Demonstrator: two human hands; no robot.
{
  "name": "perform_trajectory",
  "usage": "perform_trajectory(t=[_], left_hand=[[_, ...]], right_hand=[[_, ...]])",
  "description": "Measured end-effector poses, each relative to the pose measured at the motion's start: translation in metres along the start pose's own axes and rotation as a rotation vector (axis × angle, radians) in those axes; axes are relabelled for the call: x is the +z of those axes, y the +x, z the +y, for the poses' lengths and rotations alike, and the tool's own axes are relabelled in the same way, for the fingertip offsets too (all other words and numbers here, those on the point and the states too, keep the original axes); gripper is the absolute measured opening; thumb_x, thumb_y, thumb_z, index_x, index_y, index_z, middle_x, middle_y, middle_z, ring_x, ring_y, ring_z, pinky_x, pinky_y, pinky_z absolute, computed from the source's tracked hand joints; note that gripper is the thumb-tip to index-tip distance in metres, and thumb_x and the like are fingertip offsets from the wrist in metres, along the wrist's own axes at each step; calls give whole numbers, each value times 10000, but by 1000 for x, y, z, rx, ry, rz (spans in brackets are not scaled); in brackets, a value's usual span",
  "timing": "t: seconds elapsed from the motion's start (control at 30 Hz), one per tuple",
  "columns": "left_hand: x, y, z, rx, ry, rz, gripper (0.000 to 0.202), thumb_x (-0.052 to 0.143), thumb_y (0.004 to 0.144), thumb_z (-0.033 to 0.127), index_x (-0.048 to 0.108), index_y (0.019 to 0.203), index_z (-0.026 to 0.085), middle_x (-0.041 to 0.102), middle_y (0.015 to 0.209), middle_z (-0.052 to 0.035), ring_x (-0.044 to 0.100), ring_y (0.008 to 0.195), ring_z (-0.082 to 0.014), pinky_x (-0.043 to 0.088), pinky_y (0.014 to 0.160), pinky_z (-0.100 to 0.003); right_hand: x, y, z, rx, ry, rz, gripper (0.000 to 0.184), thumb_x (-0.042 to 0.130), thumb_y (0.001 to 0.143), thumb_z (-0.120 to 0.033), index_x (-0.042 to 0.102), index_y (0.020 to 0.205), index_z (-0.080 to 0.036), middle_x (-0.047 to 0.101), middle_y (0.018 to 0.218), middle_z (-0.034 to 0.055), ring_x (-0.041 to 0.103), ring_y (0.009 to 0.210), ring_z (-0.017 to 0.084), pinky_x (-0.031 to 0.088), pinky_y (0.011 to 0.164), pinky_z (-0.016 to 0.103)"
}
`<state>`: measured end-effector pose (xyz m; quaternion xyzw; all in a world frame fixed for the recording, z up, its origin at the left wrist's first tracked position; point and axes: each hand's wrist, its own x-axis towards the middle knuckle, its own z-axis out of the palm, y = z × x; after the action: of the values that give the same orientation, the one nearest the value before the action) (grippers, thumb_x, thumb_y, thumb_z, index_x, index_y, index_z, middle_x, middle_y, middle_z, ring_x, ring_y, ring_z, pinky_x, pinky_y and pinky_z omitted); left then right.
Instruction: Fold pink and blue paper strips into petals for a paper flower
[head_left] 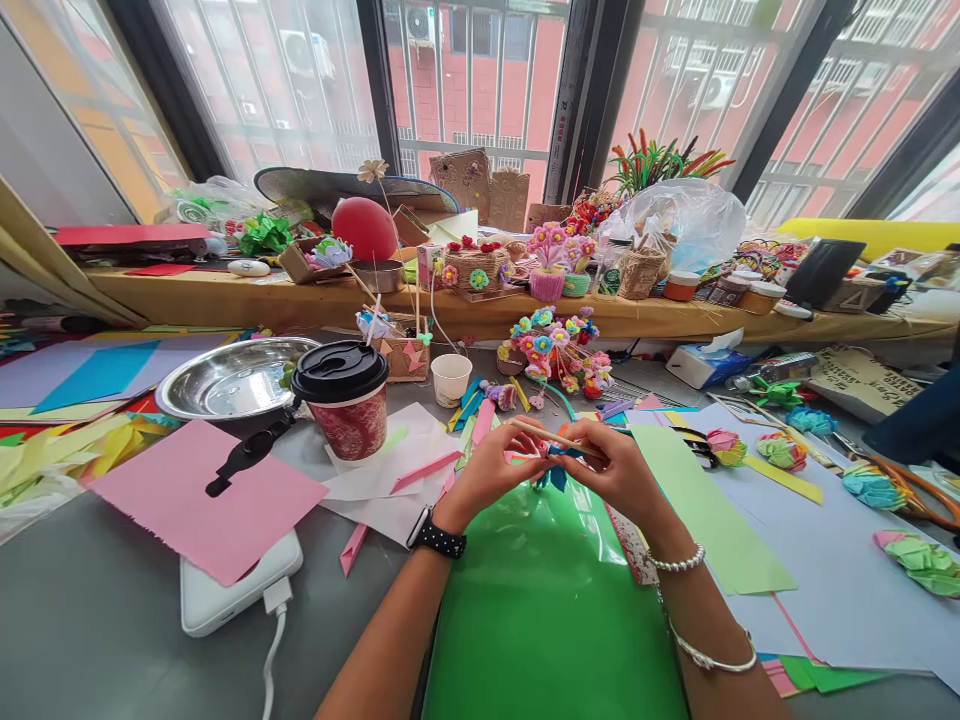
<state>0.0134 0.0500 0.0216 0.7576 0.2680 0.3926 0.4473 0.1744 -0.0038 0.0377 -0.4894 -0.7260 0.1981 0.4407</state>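
My left hand, a watch on its wrist, is closed in a pinch at a small piece of folded blue paper. My right hand meets it from the other side, fingertips also closed at the blue paper. A thin wooden stick slants across above the paper, from the left fingers into the right hand's grip. Fingers hide part of the paper and the stick's right end. Below both hands lies a shiny green folder-like sheet.
Left of me stand a lidded coffee cup, a metal bowl and a white power bank under pink paper. A white paper cup and crocheted flowers stand ahead. Paper flowers lie rightward on white sheets.
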Motion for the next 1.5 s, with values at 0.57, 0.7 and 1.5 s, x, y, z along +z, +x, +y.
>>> perform_trajectory(t=[0.57, 0.7, 1.5], left_hand=[[0, -1, -2, 13, -23, -13, 246, 594, 700, 325, 516, 866, 160, 526, 960, -40, 536, 773, -111, 465, 743, -289], [1, 0, -2, 13, -54, -20, 236, 593, 700, 322, 522, 855, 158, 516, 954, -39, 534, 764, -110, 469, 732, -292], [3, 2, -1, -15, -143, -38, 230, 593, 702, 308, 504, 852, 157, 496, 941, -35, 524, 760, -104, 463, 701, -259]], right_hand=[[-1, -1, -1, 1, -11, -15, 86, 535, 751, -239, 517, 800, -170, 446, 631, -33, 277, 450, 64, 223, 409, 206], [-1, -1, 0, 3, -23, -15, 97, 528, 755, -254, 519, 804, -171, 463, 646, -24, 275, 453, 66, 225, 411, 210], [-1, -1, -1, 7, -15, 12, 148, 517, 757, -321, 527, 795, -179, 464, 610, -20, 281, 445, 72, 222, 403, 211]])
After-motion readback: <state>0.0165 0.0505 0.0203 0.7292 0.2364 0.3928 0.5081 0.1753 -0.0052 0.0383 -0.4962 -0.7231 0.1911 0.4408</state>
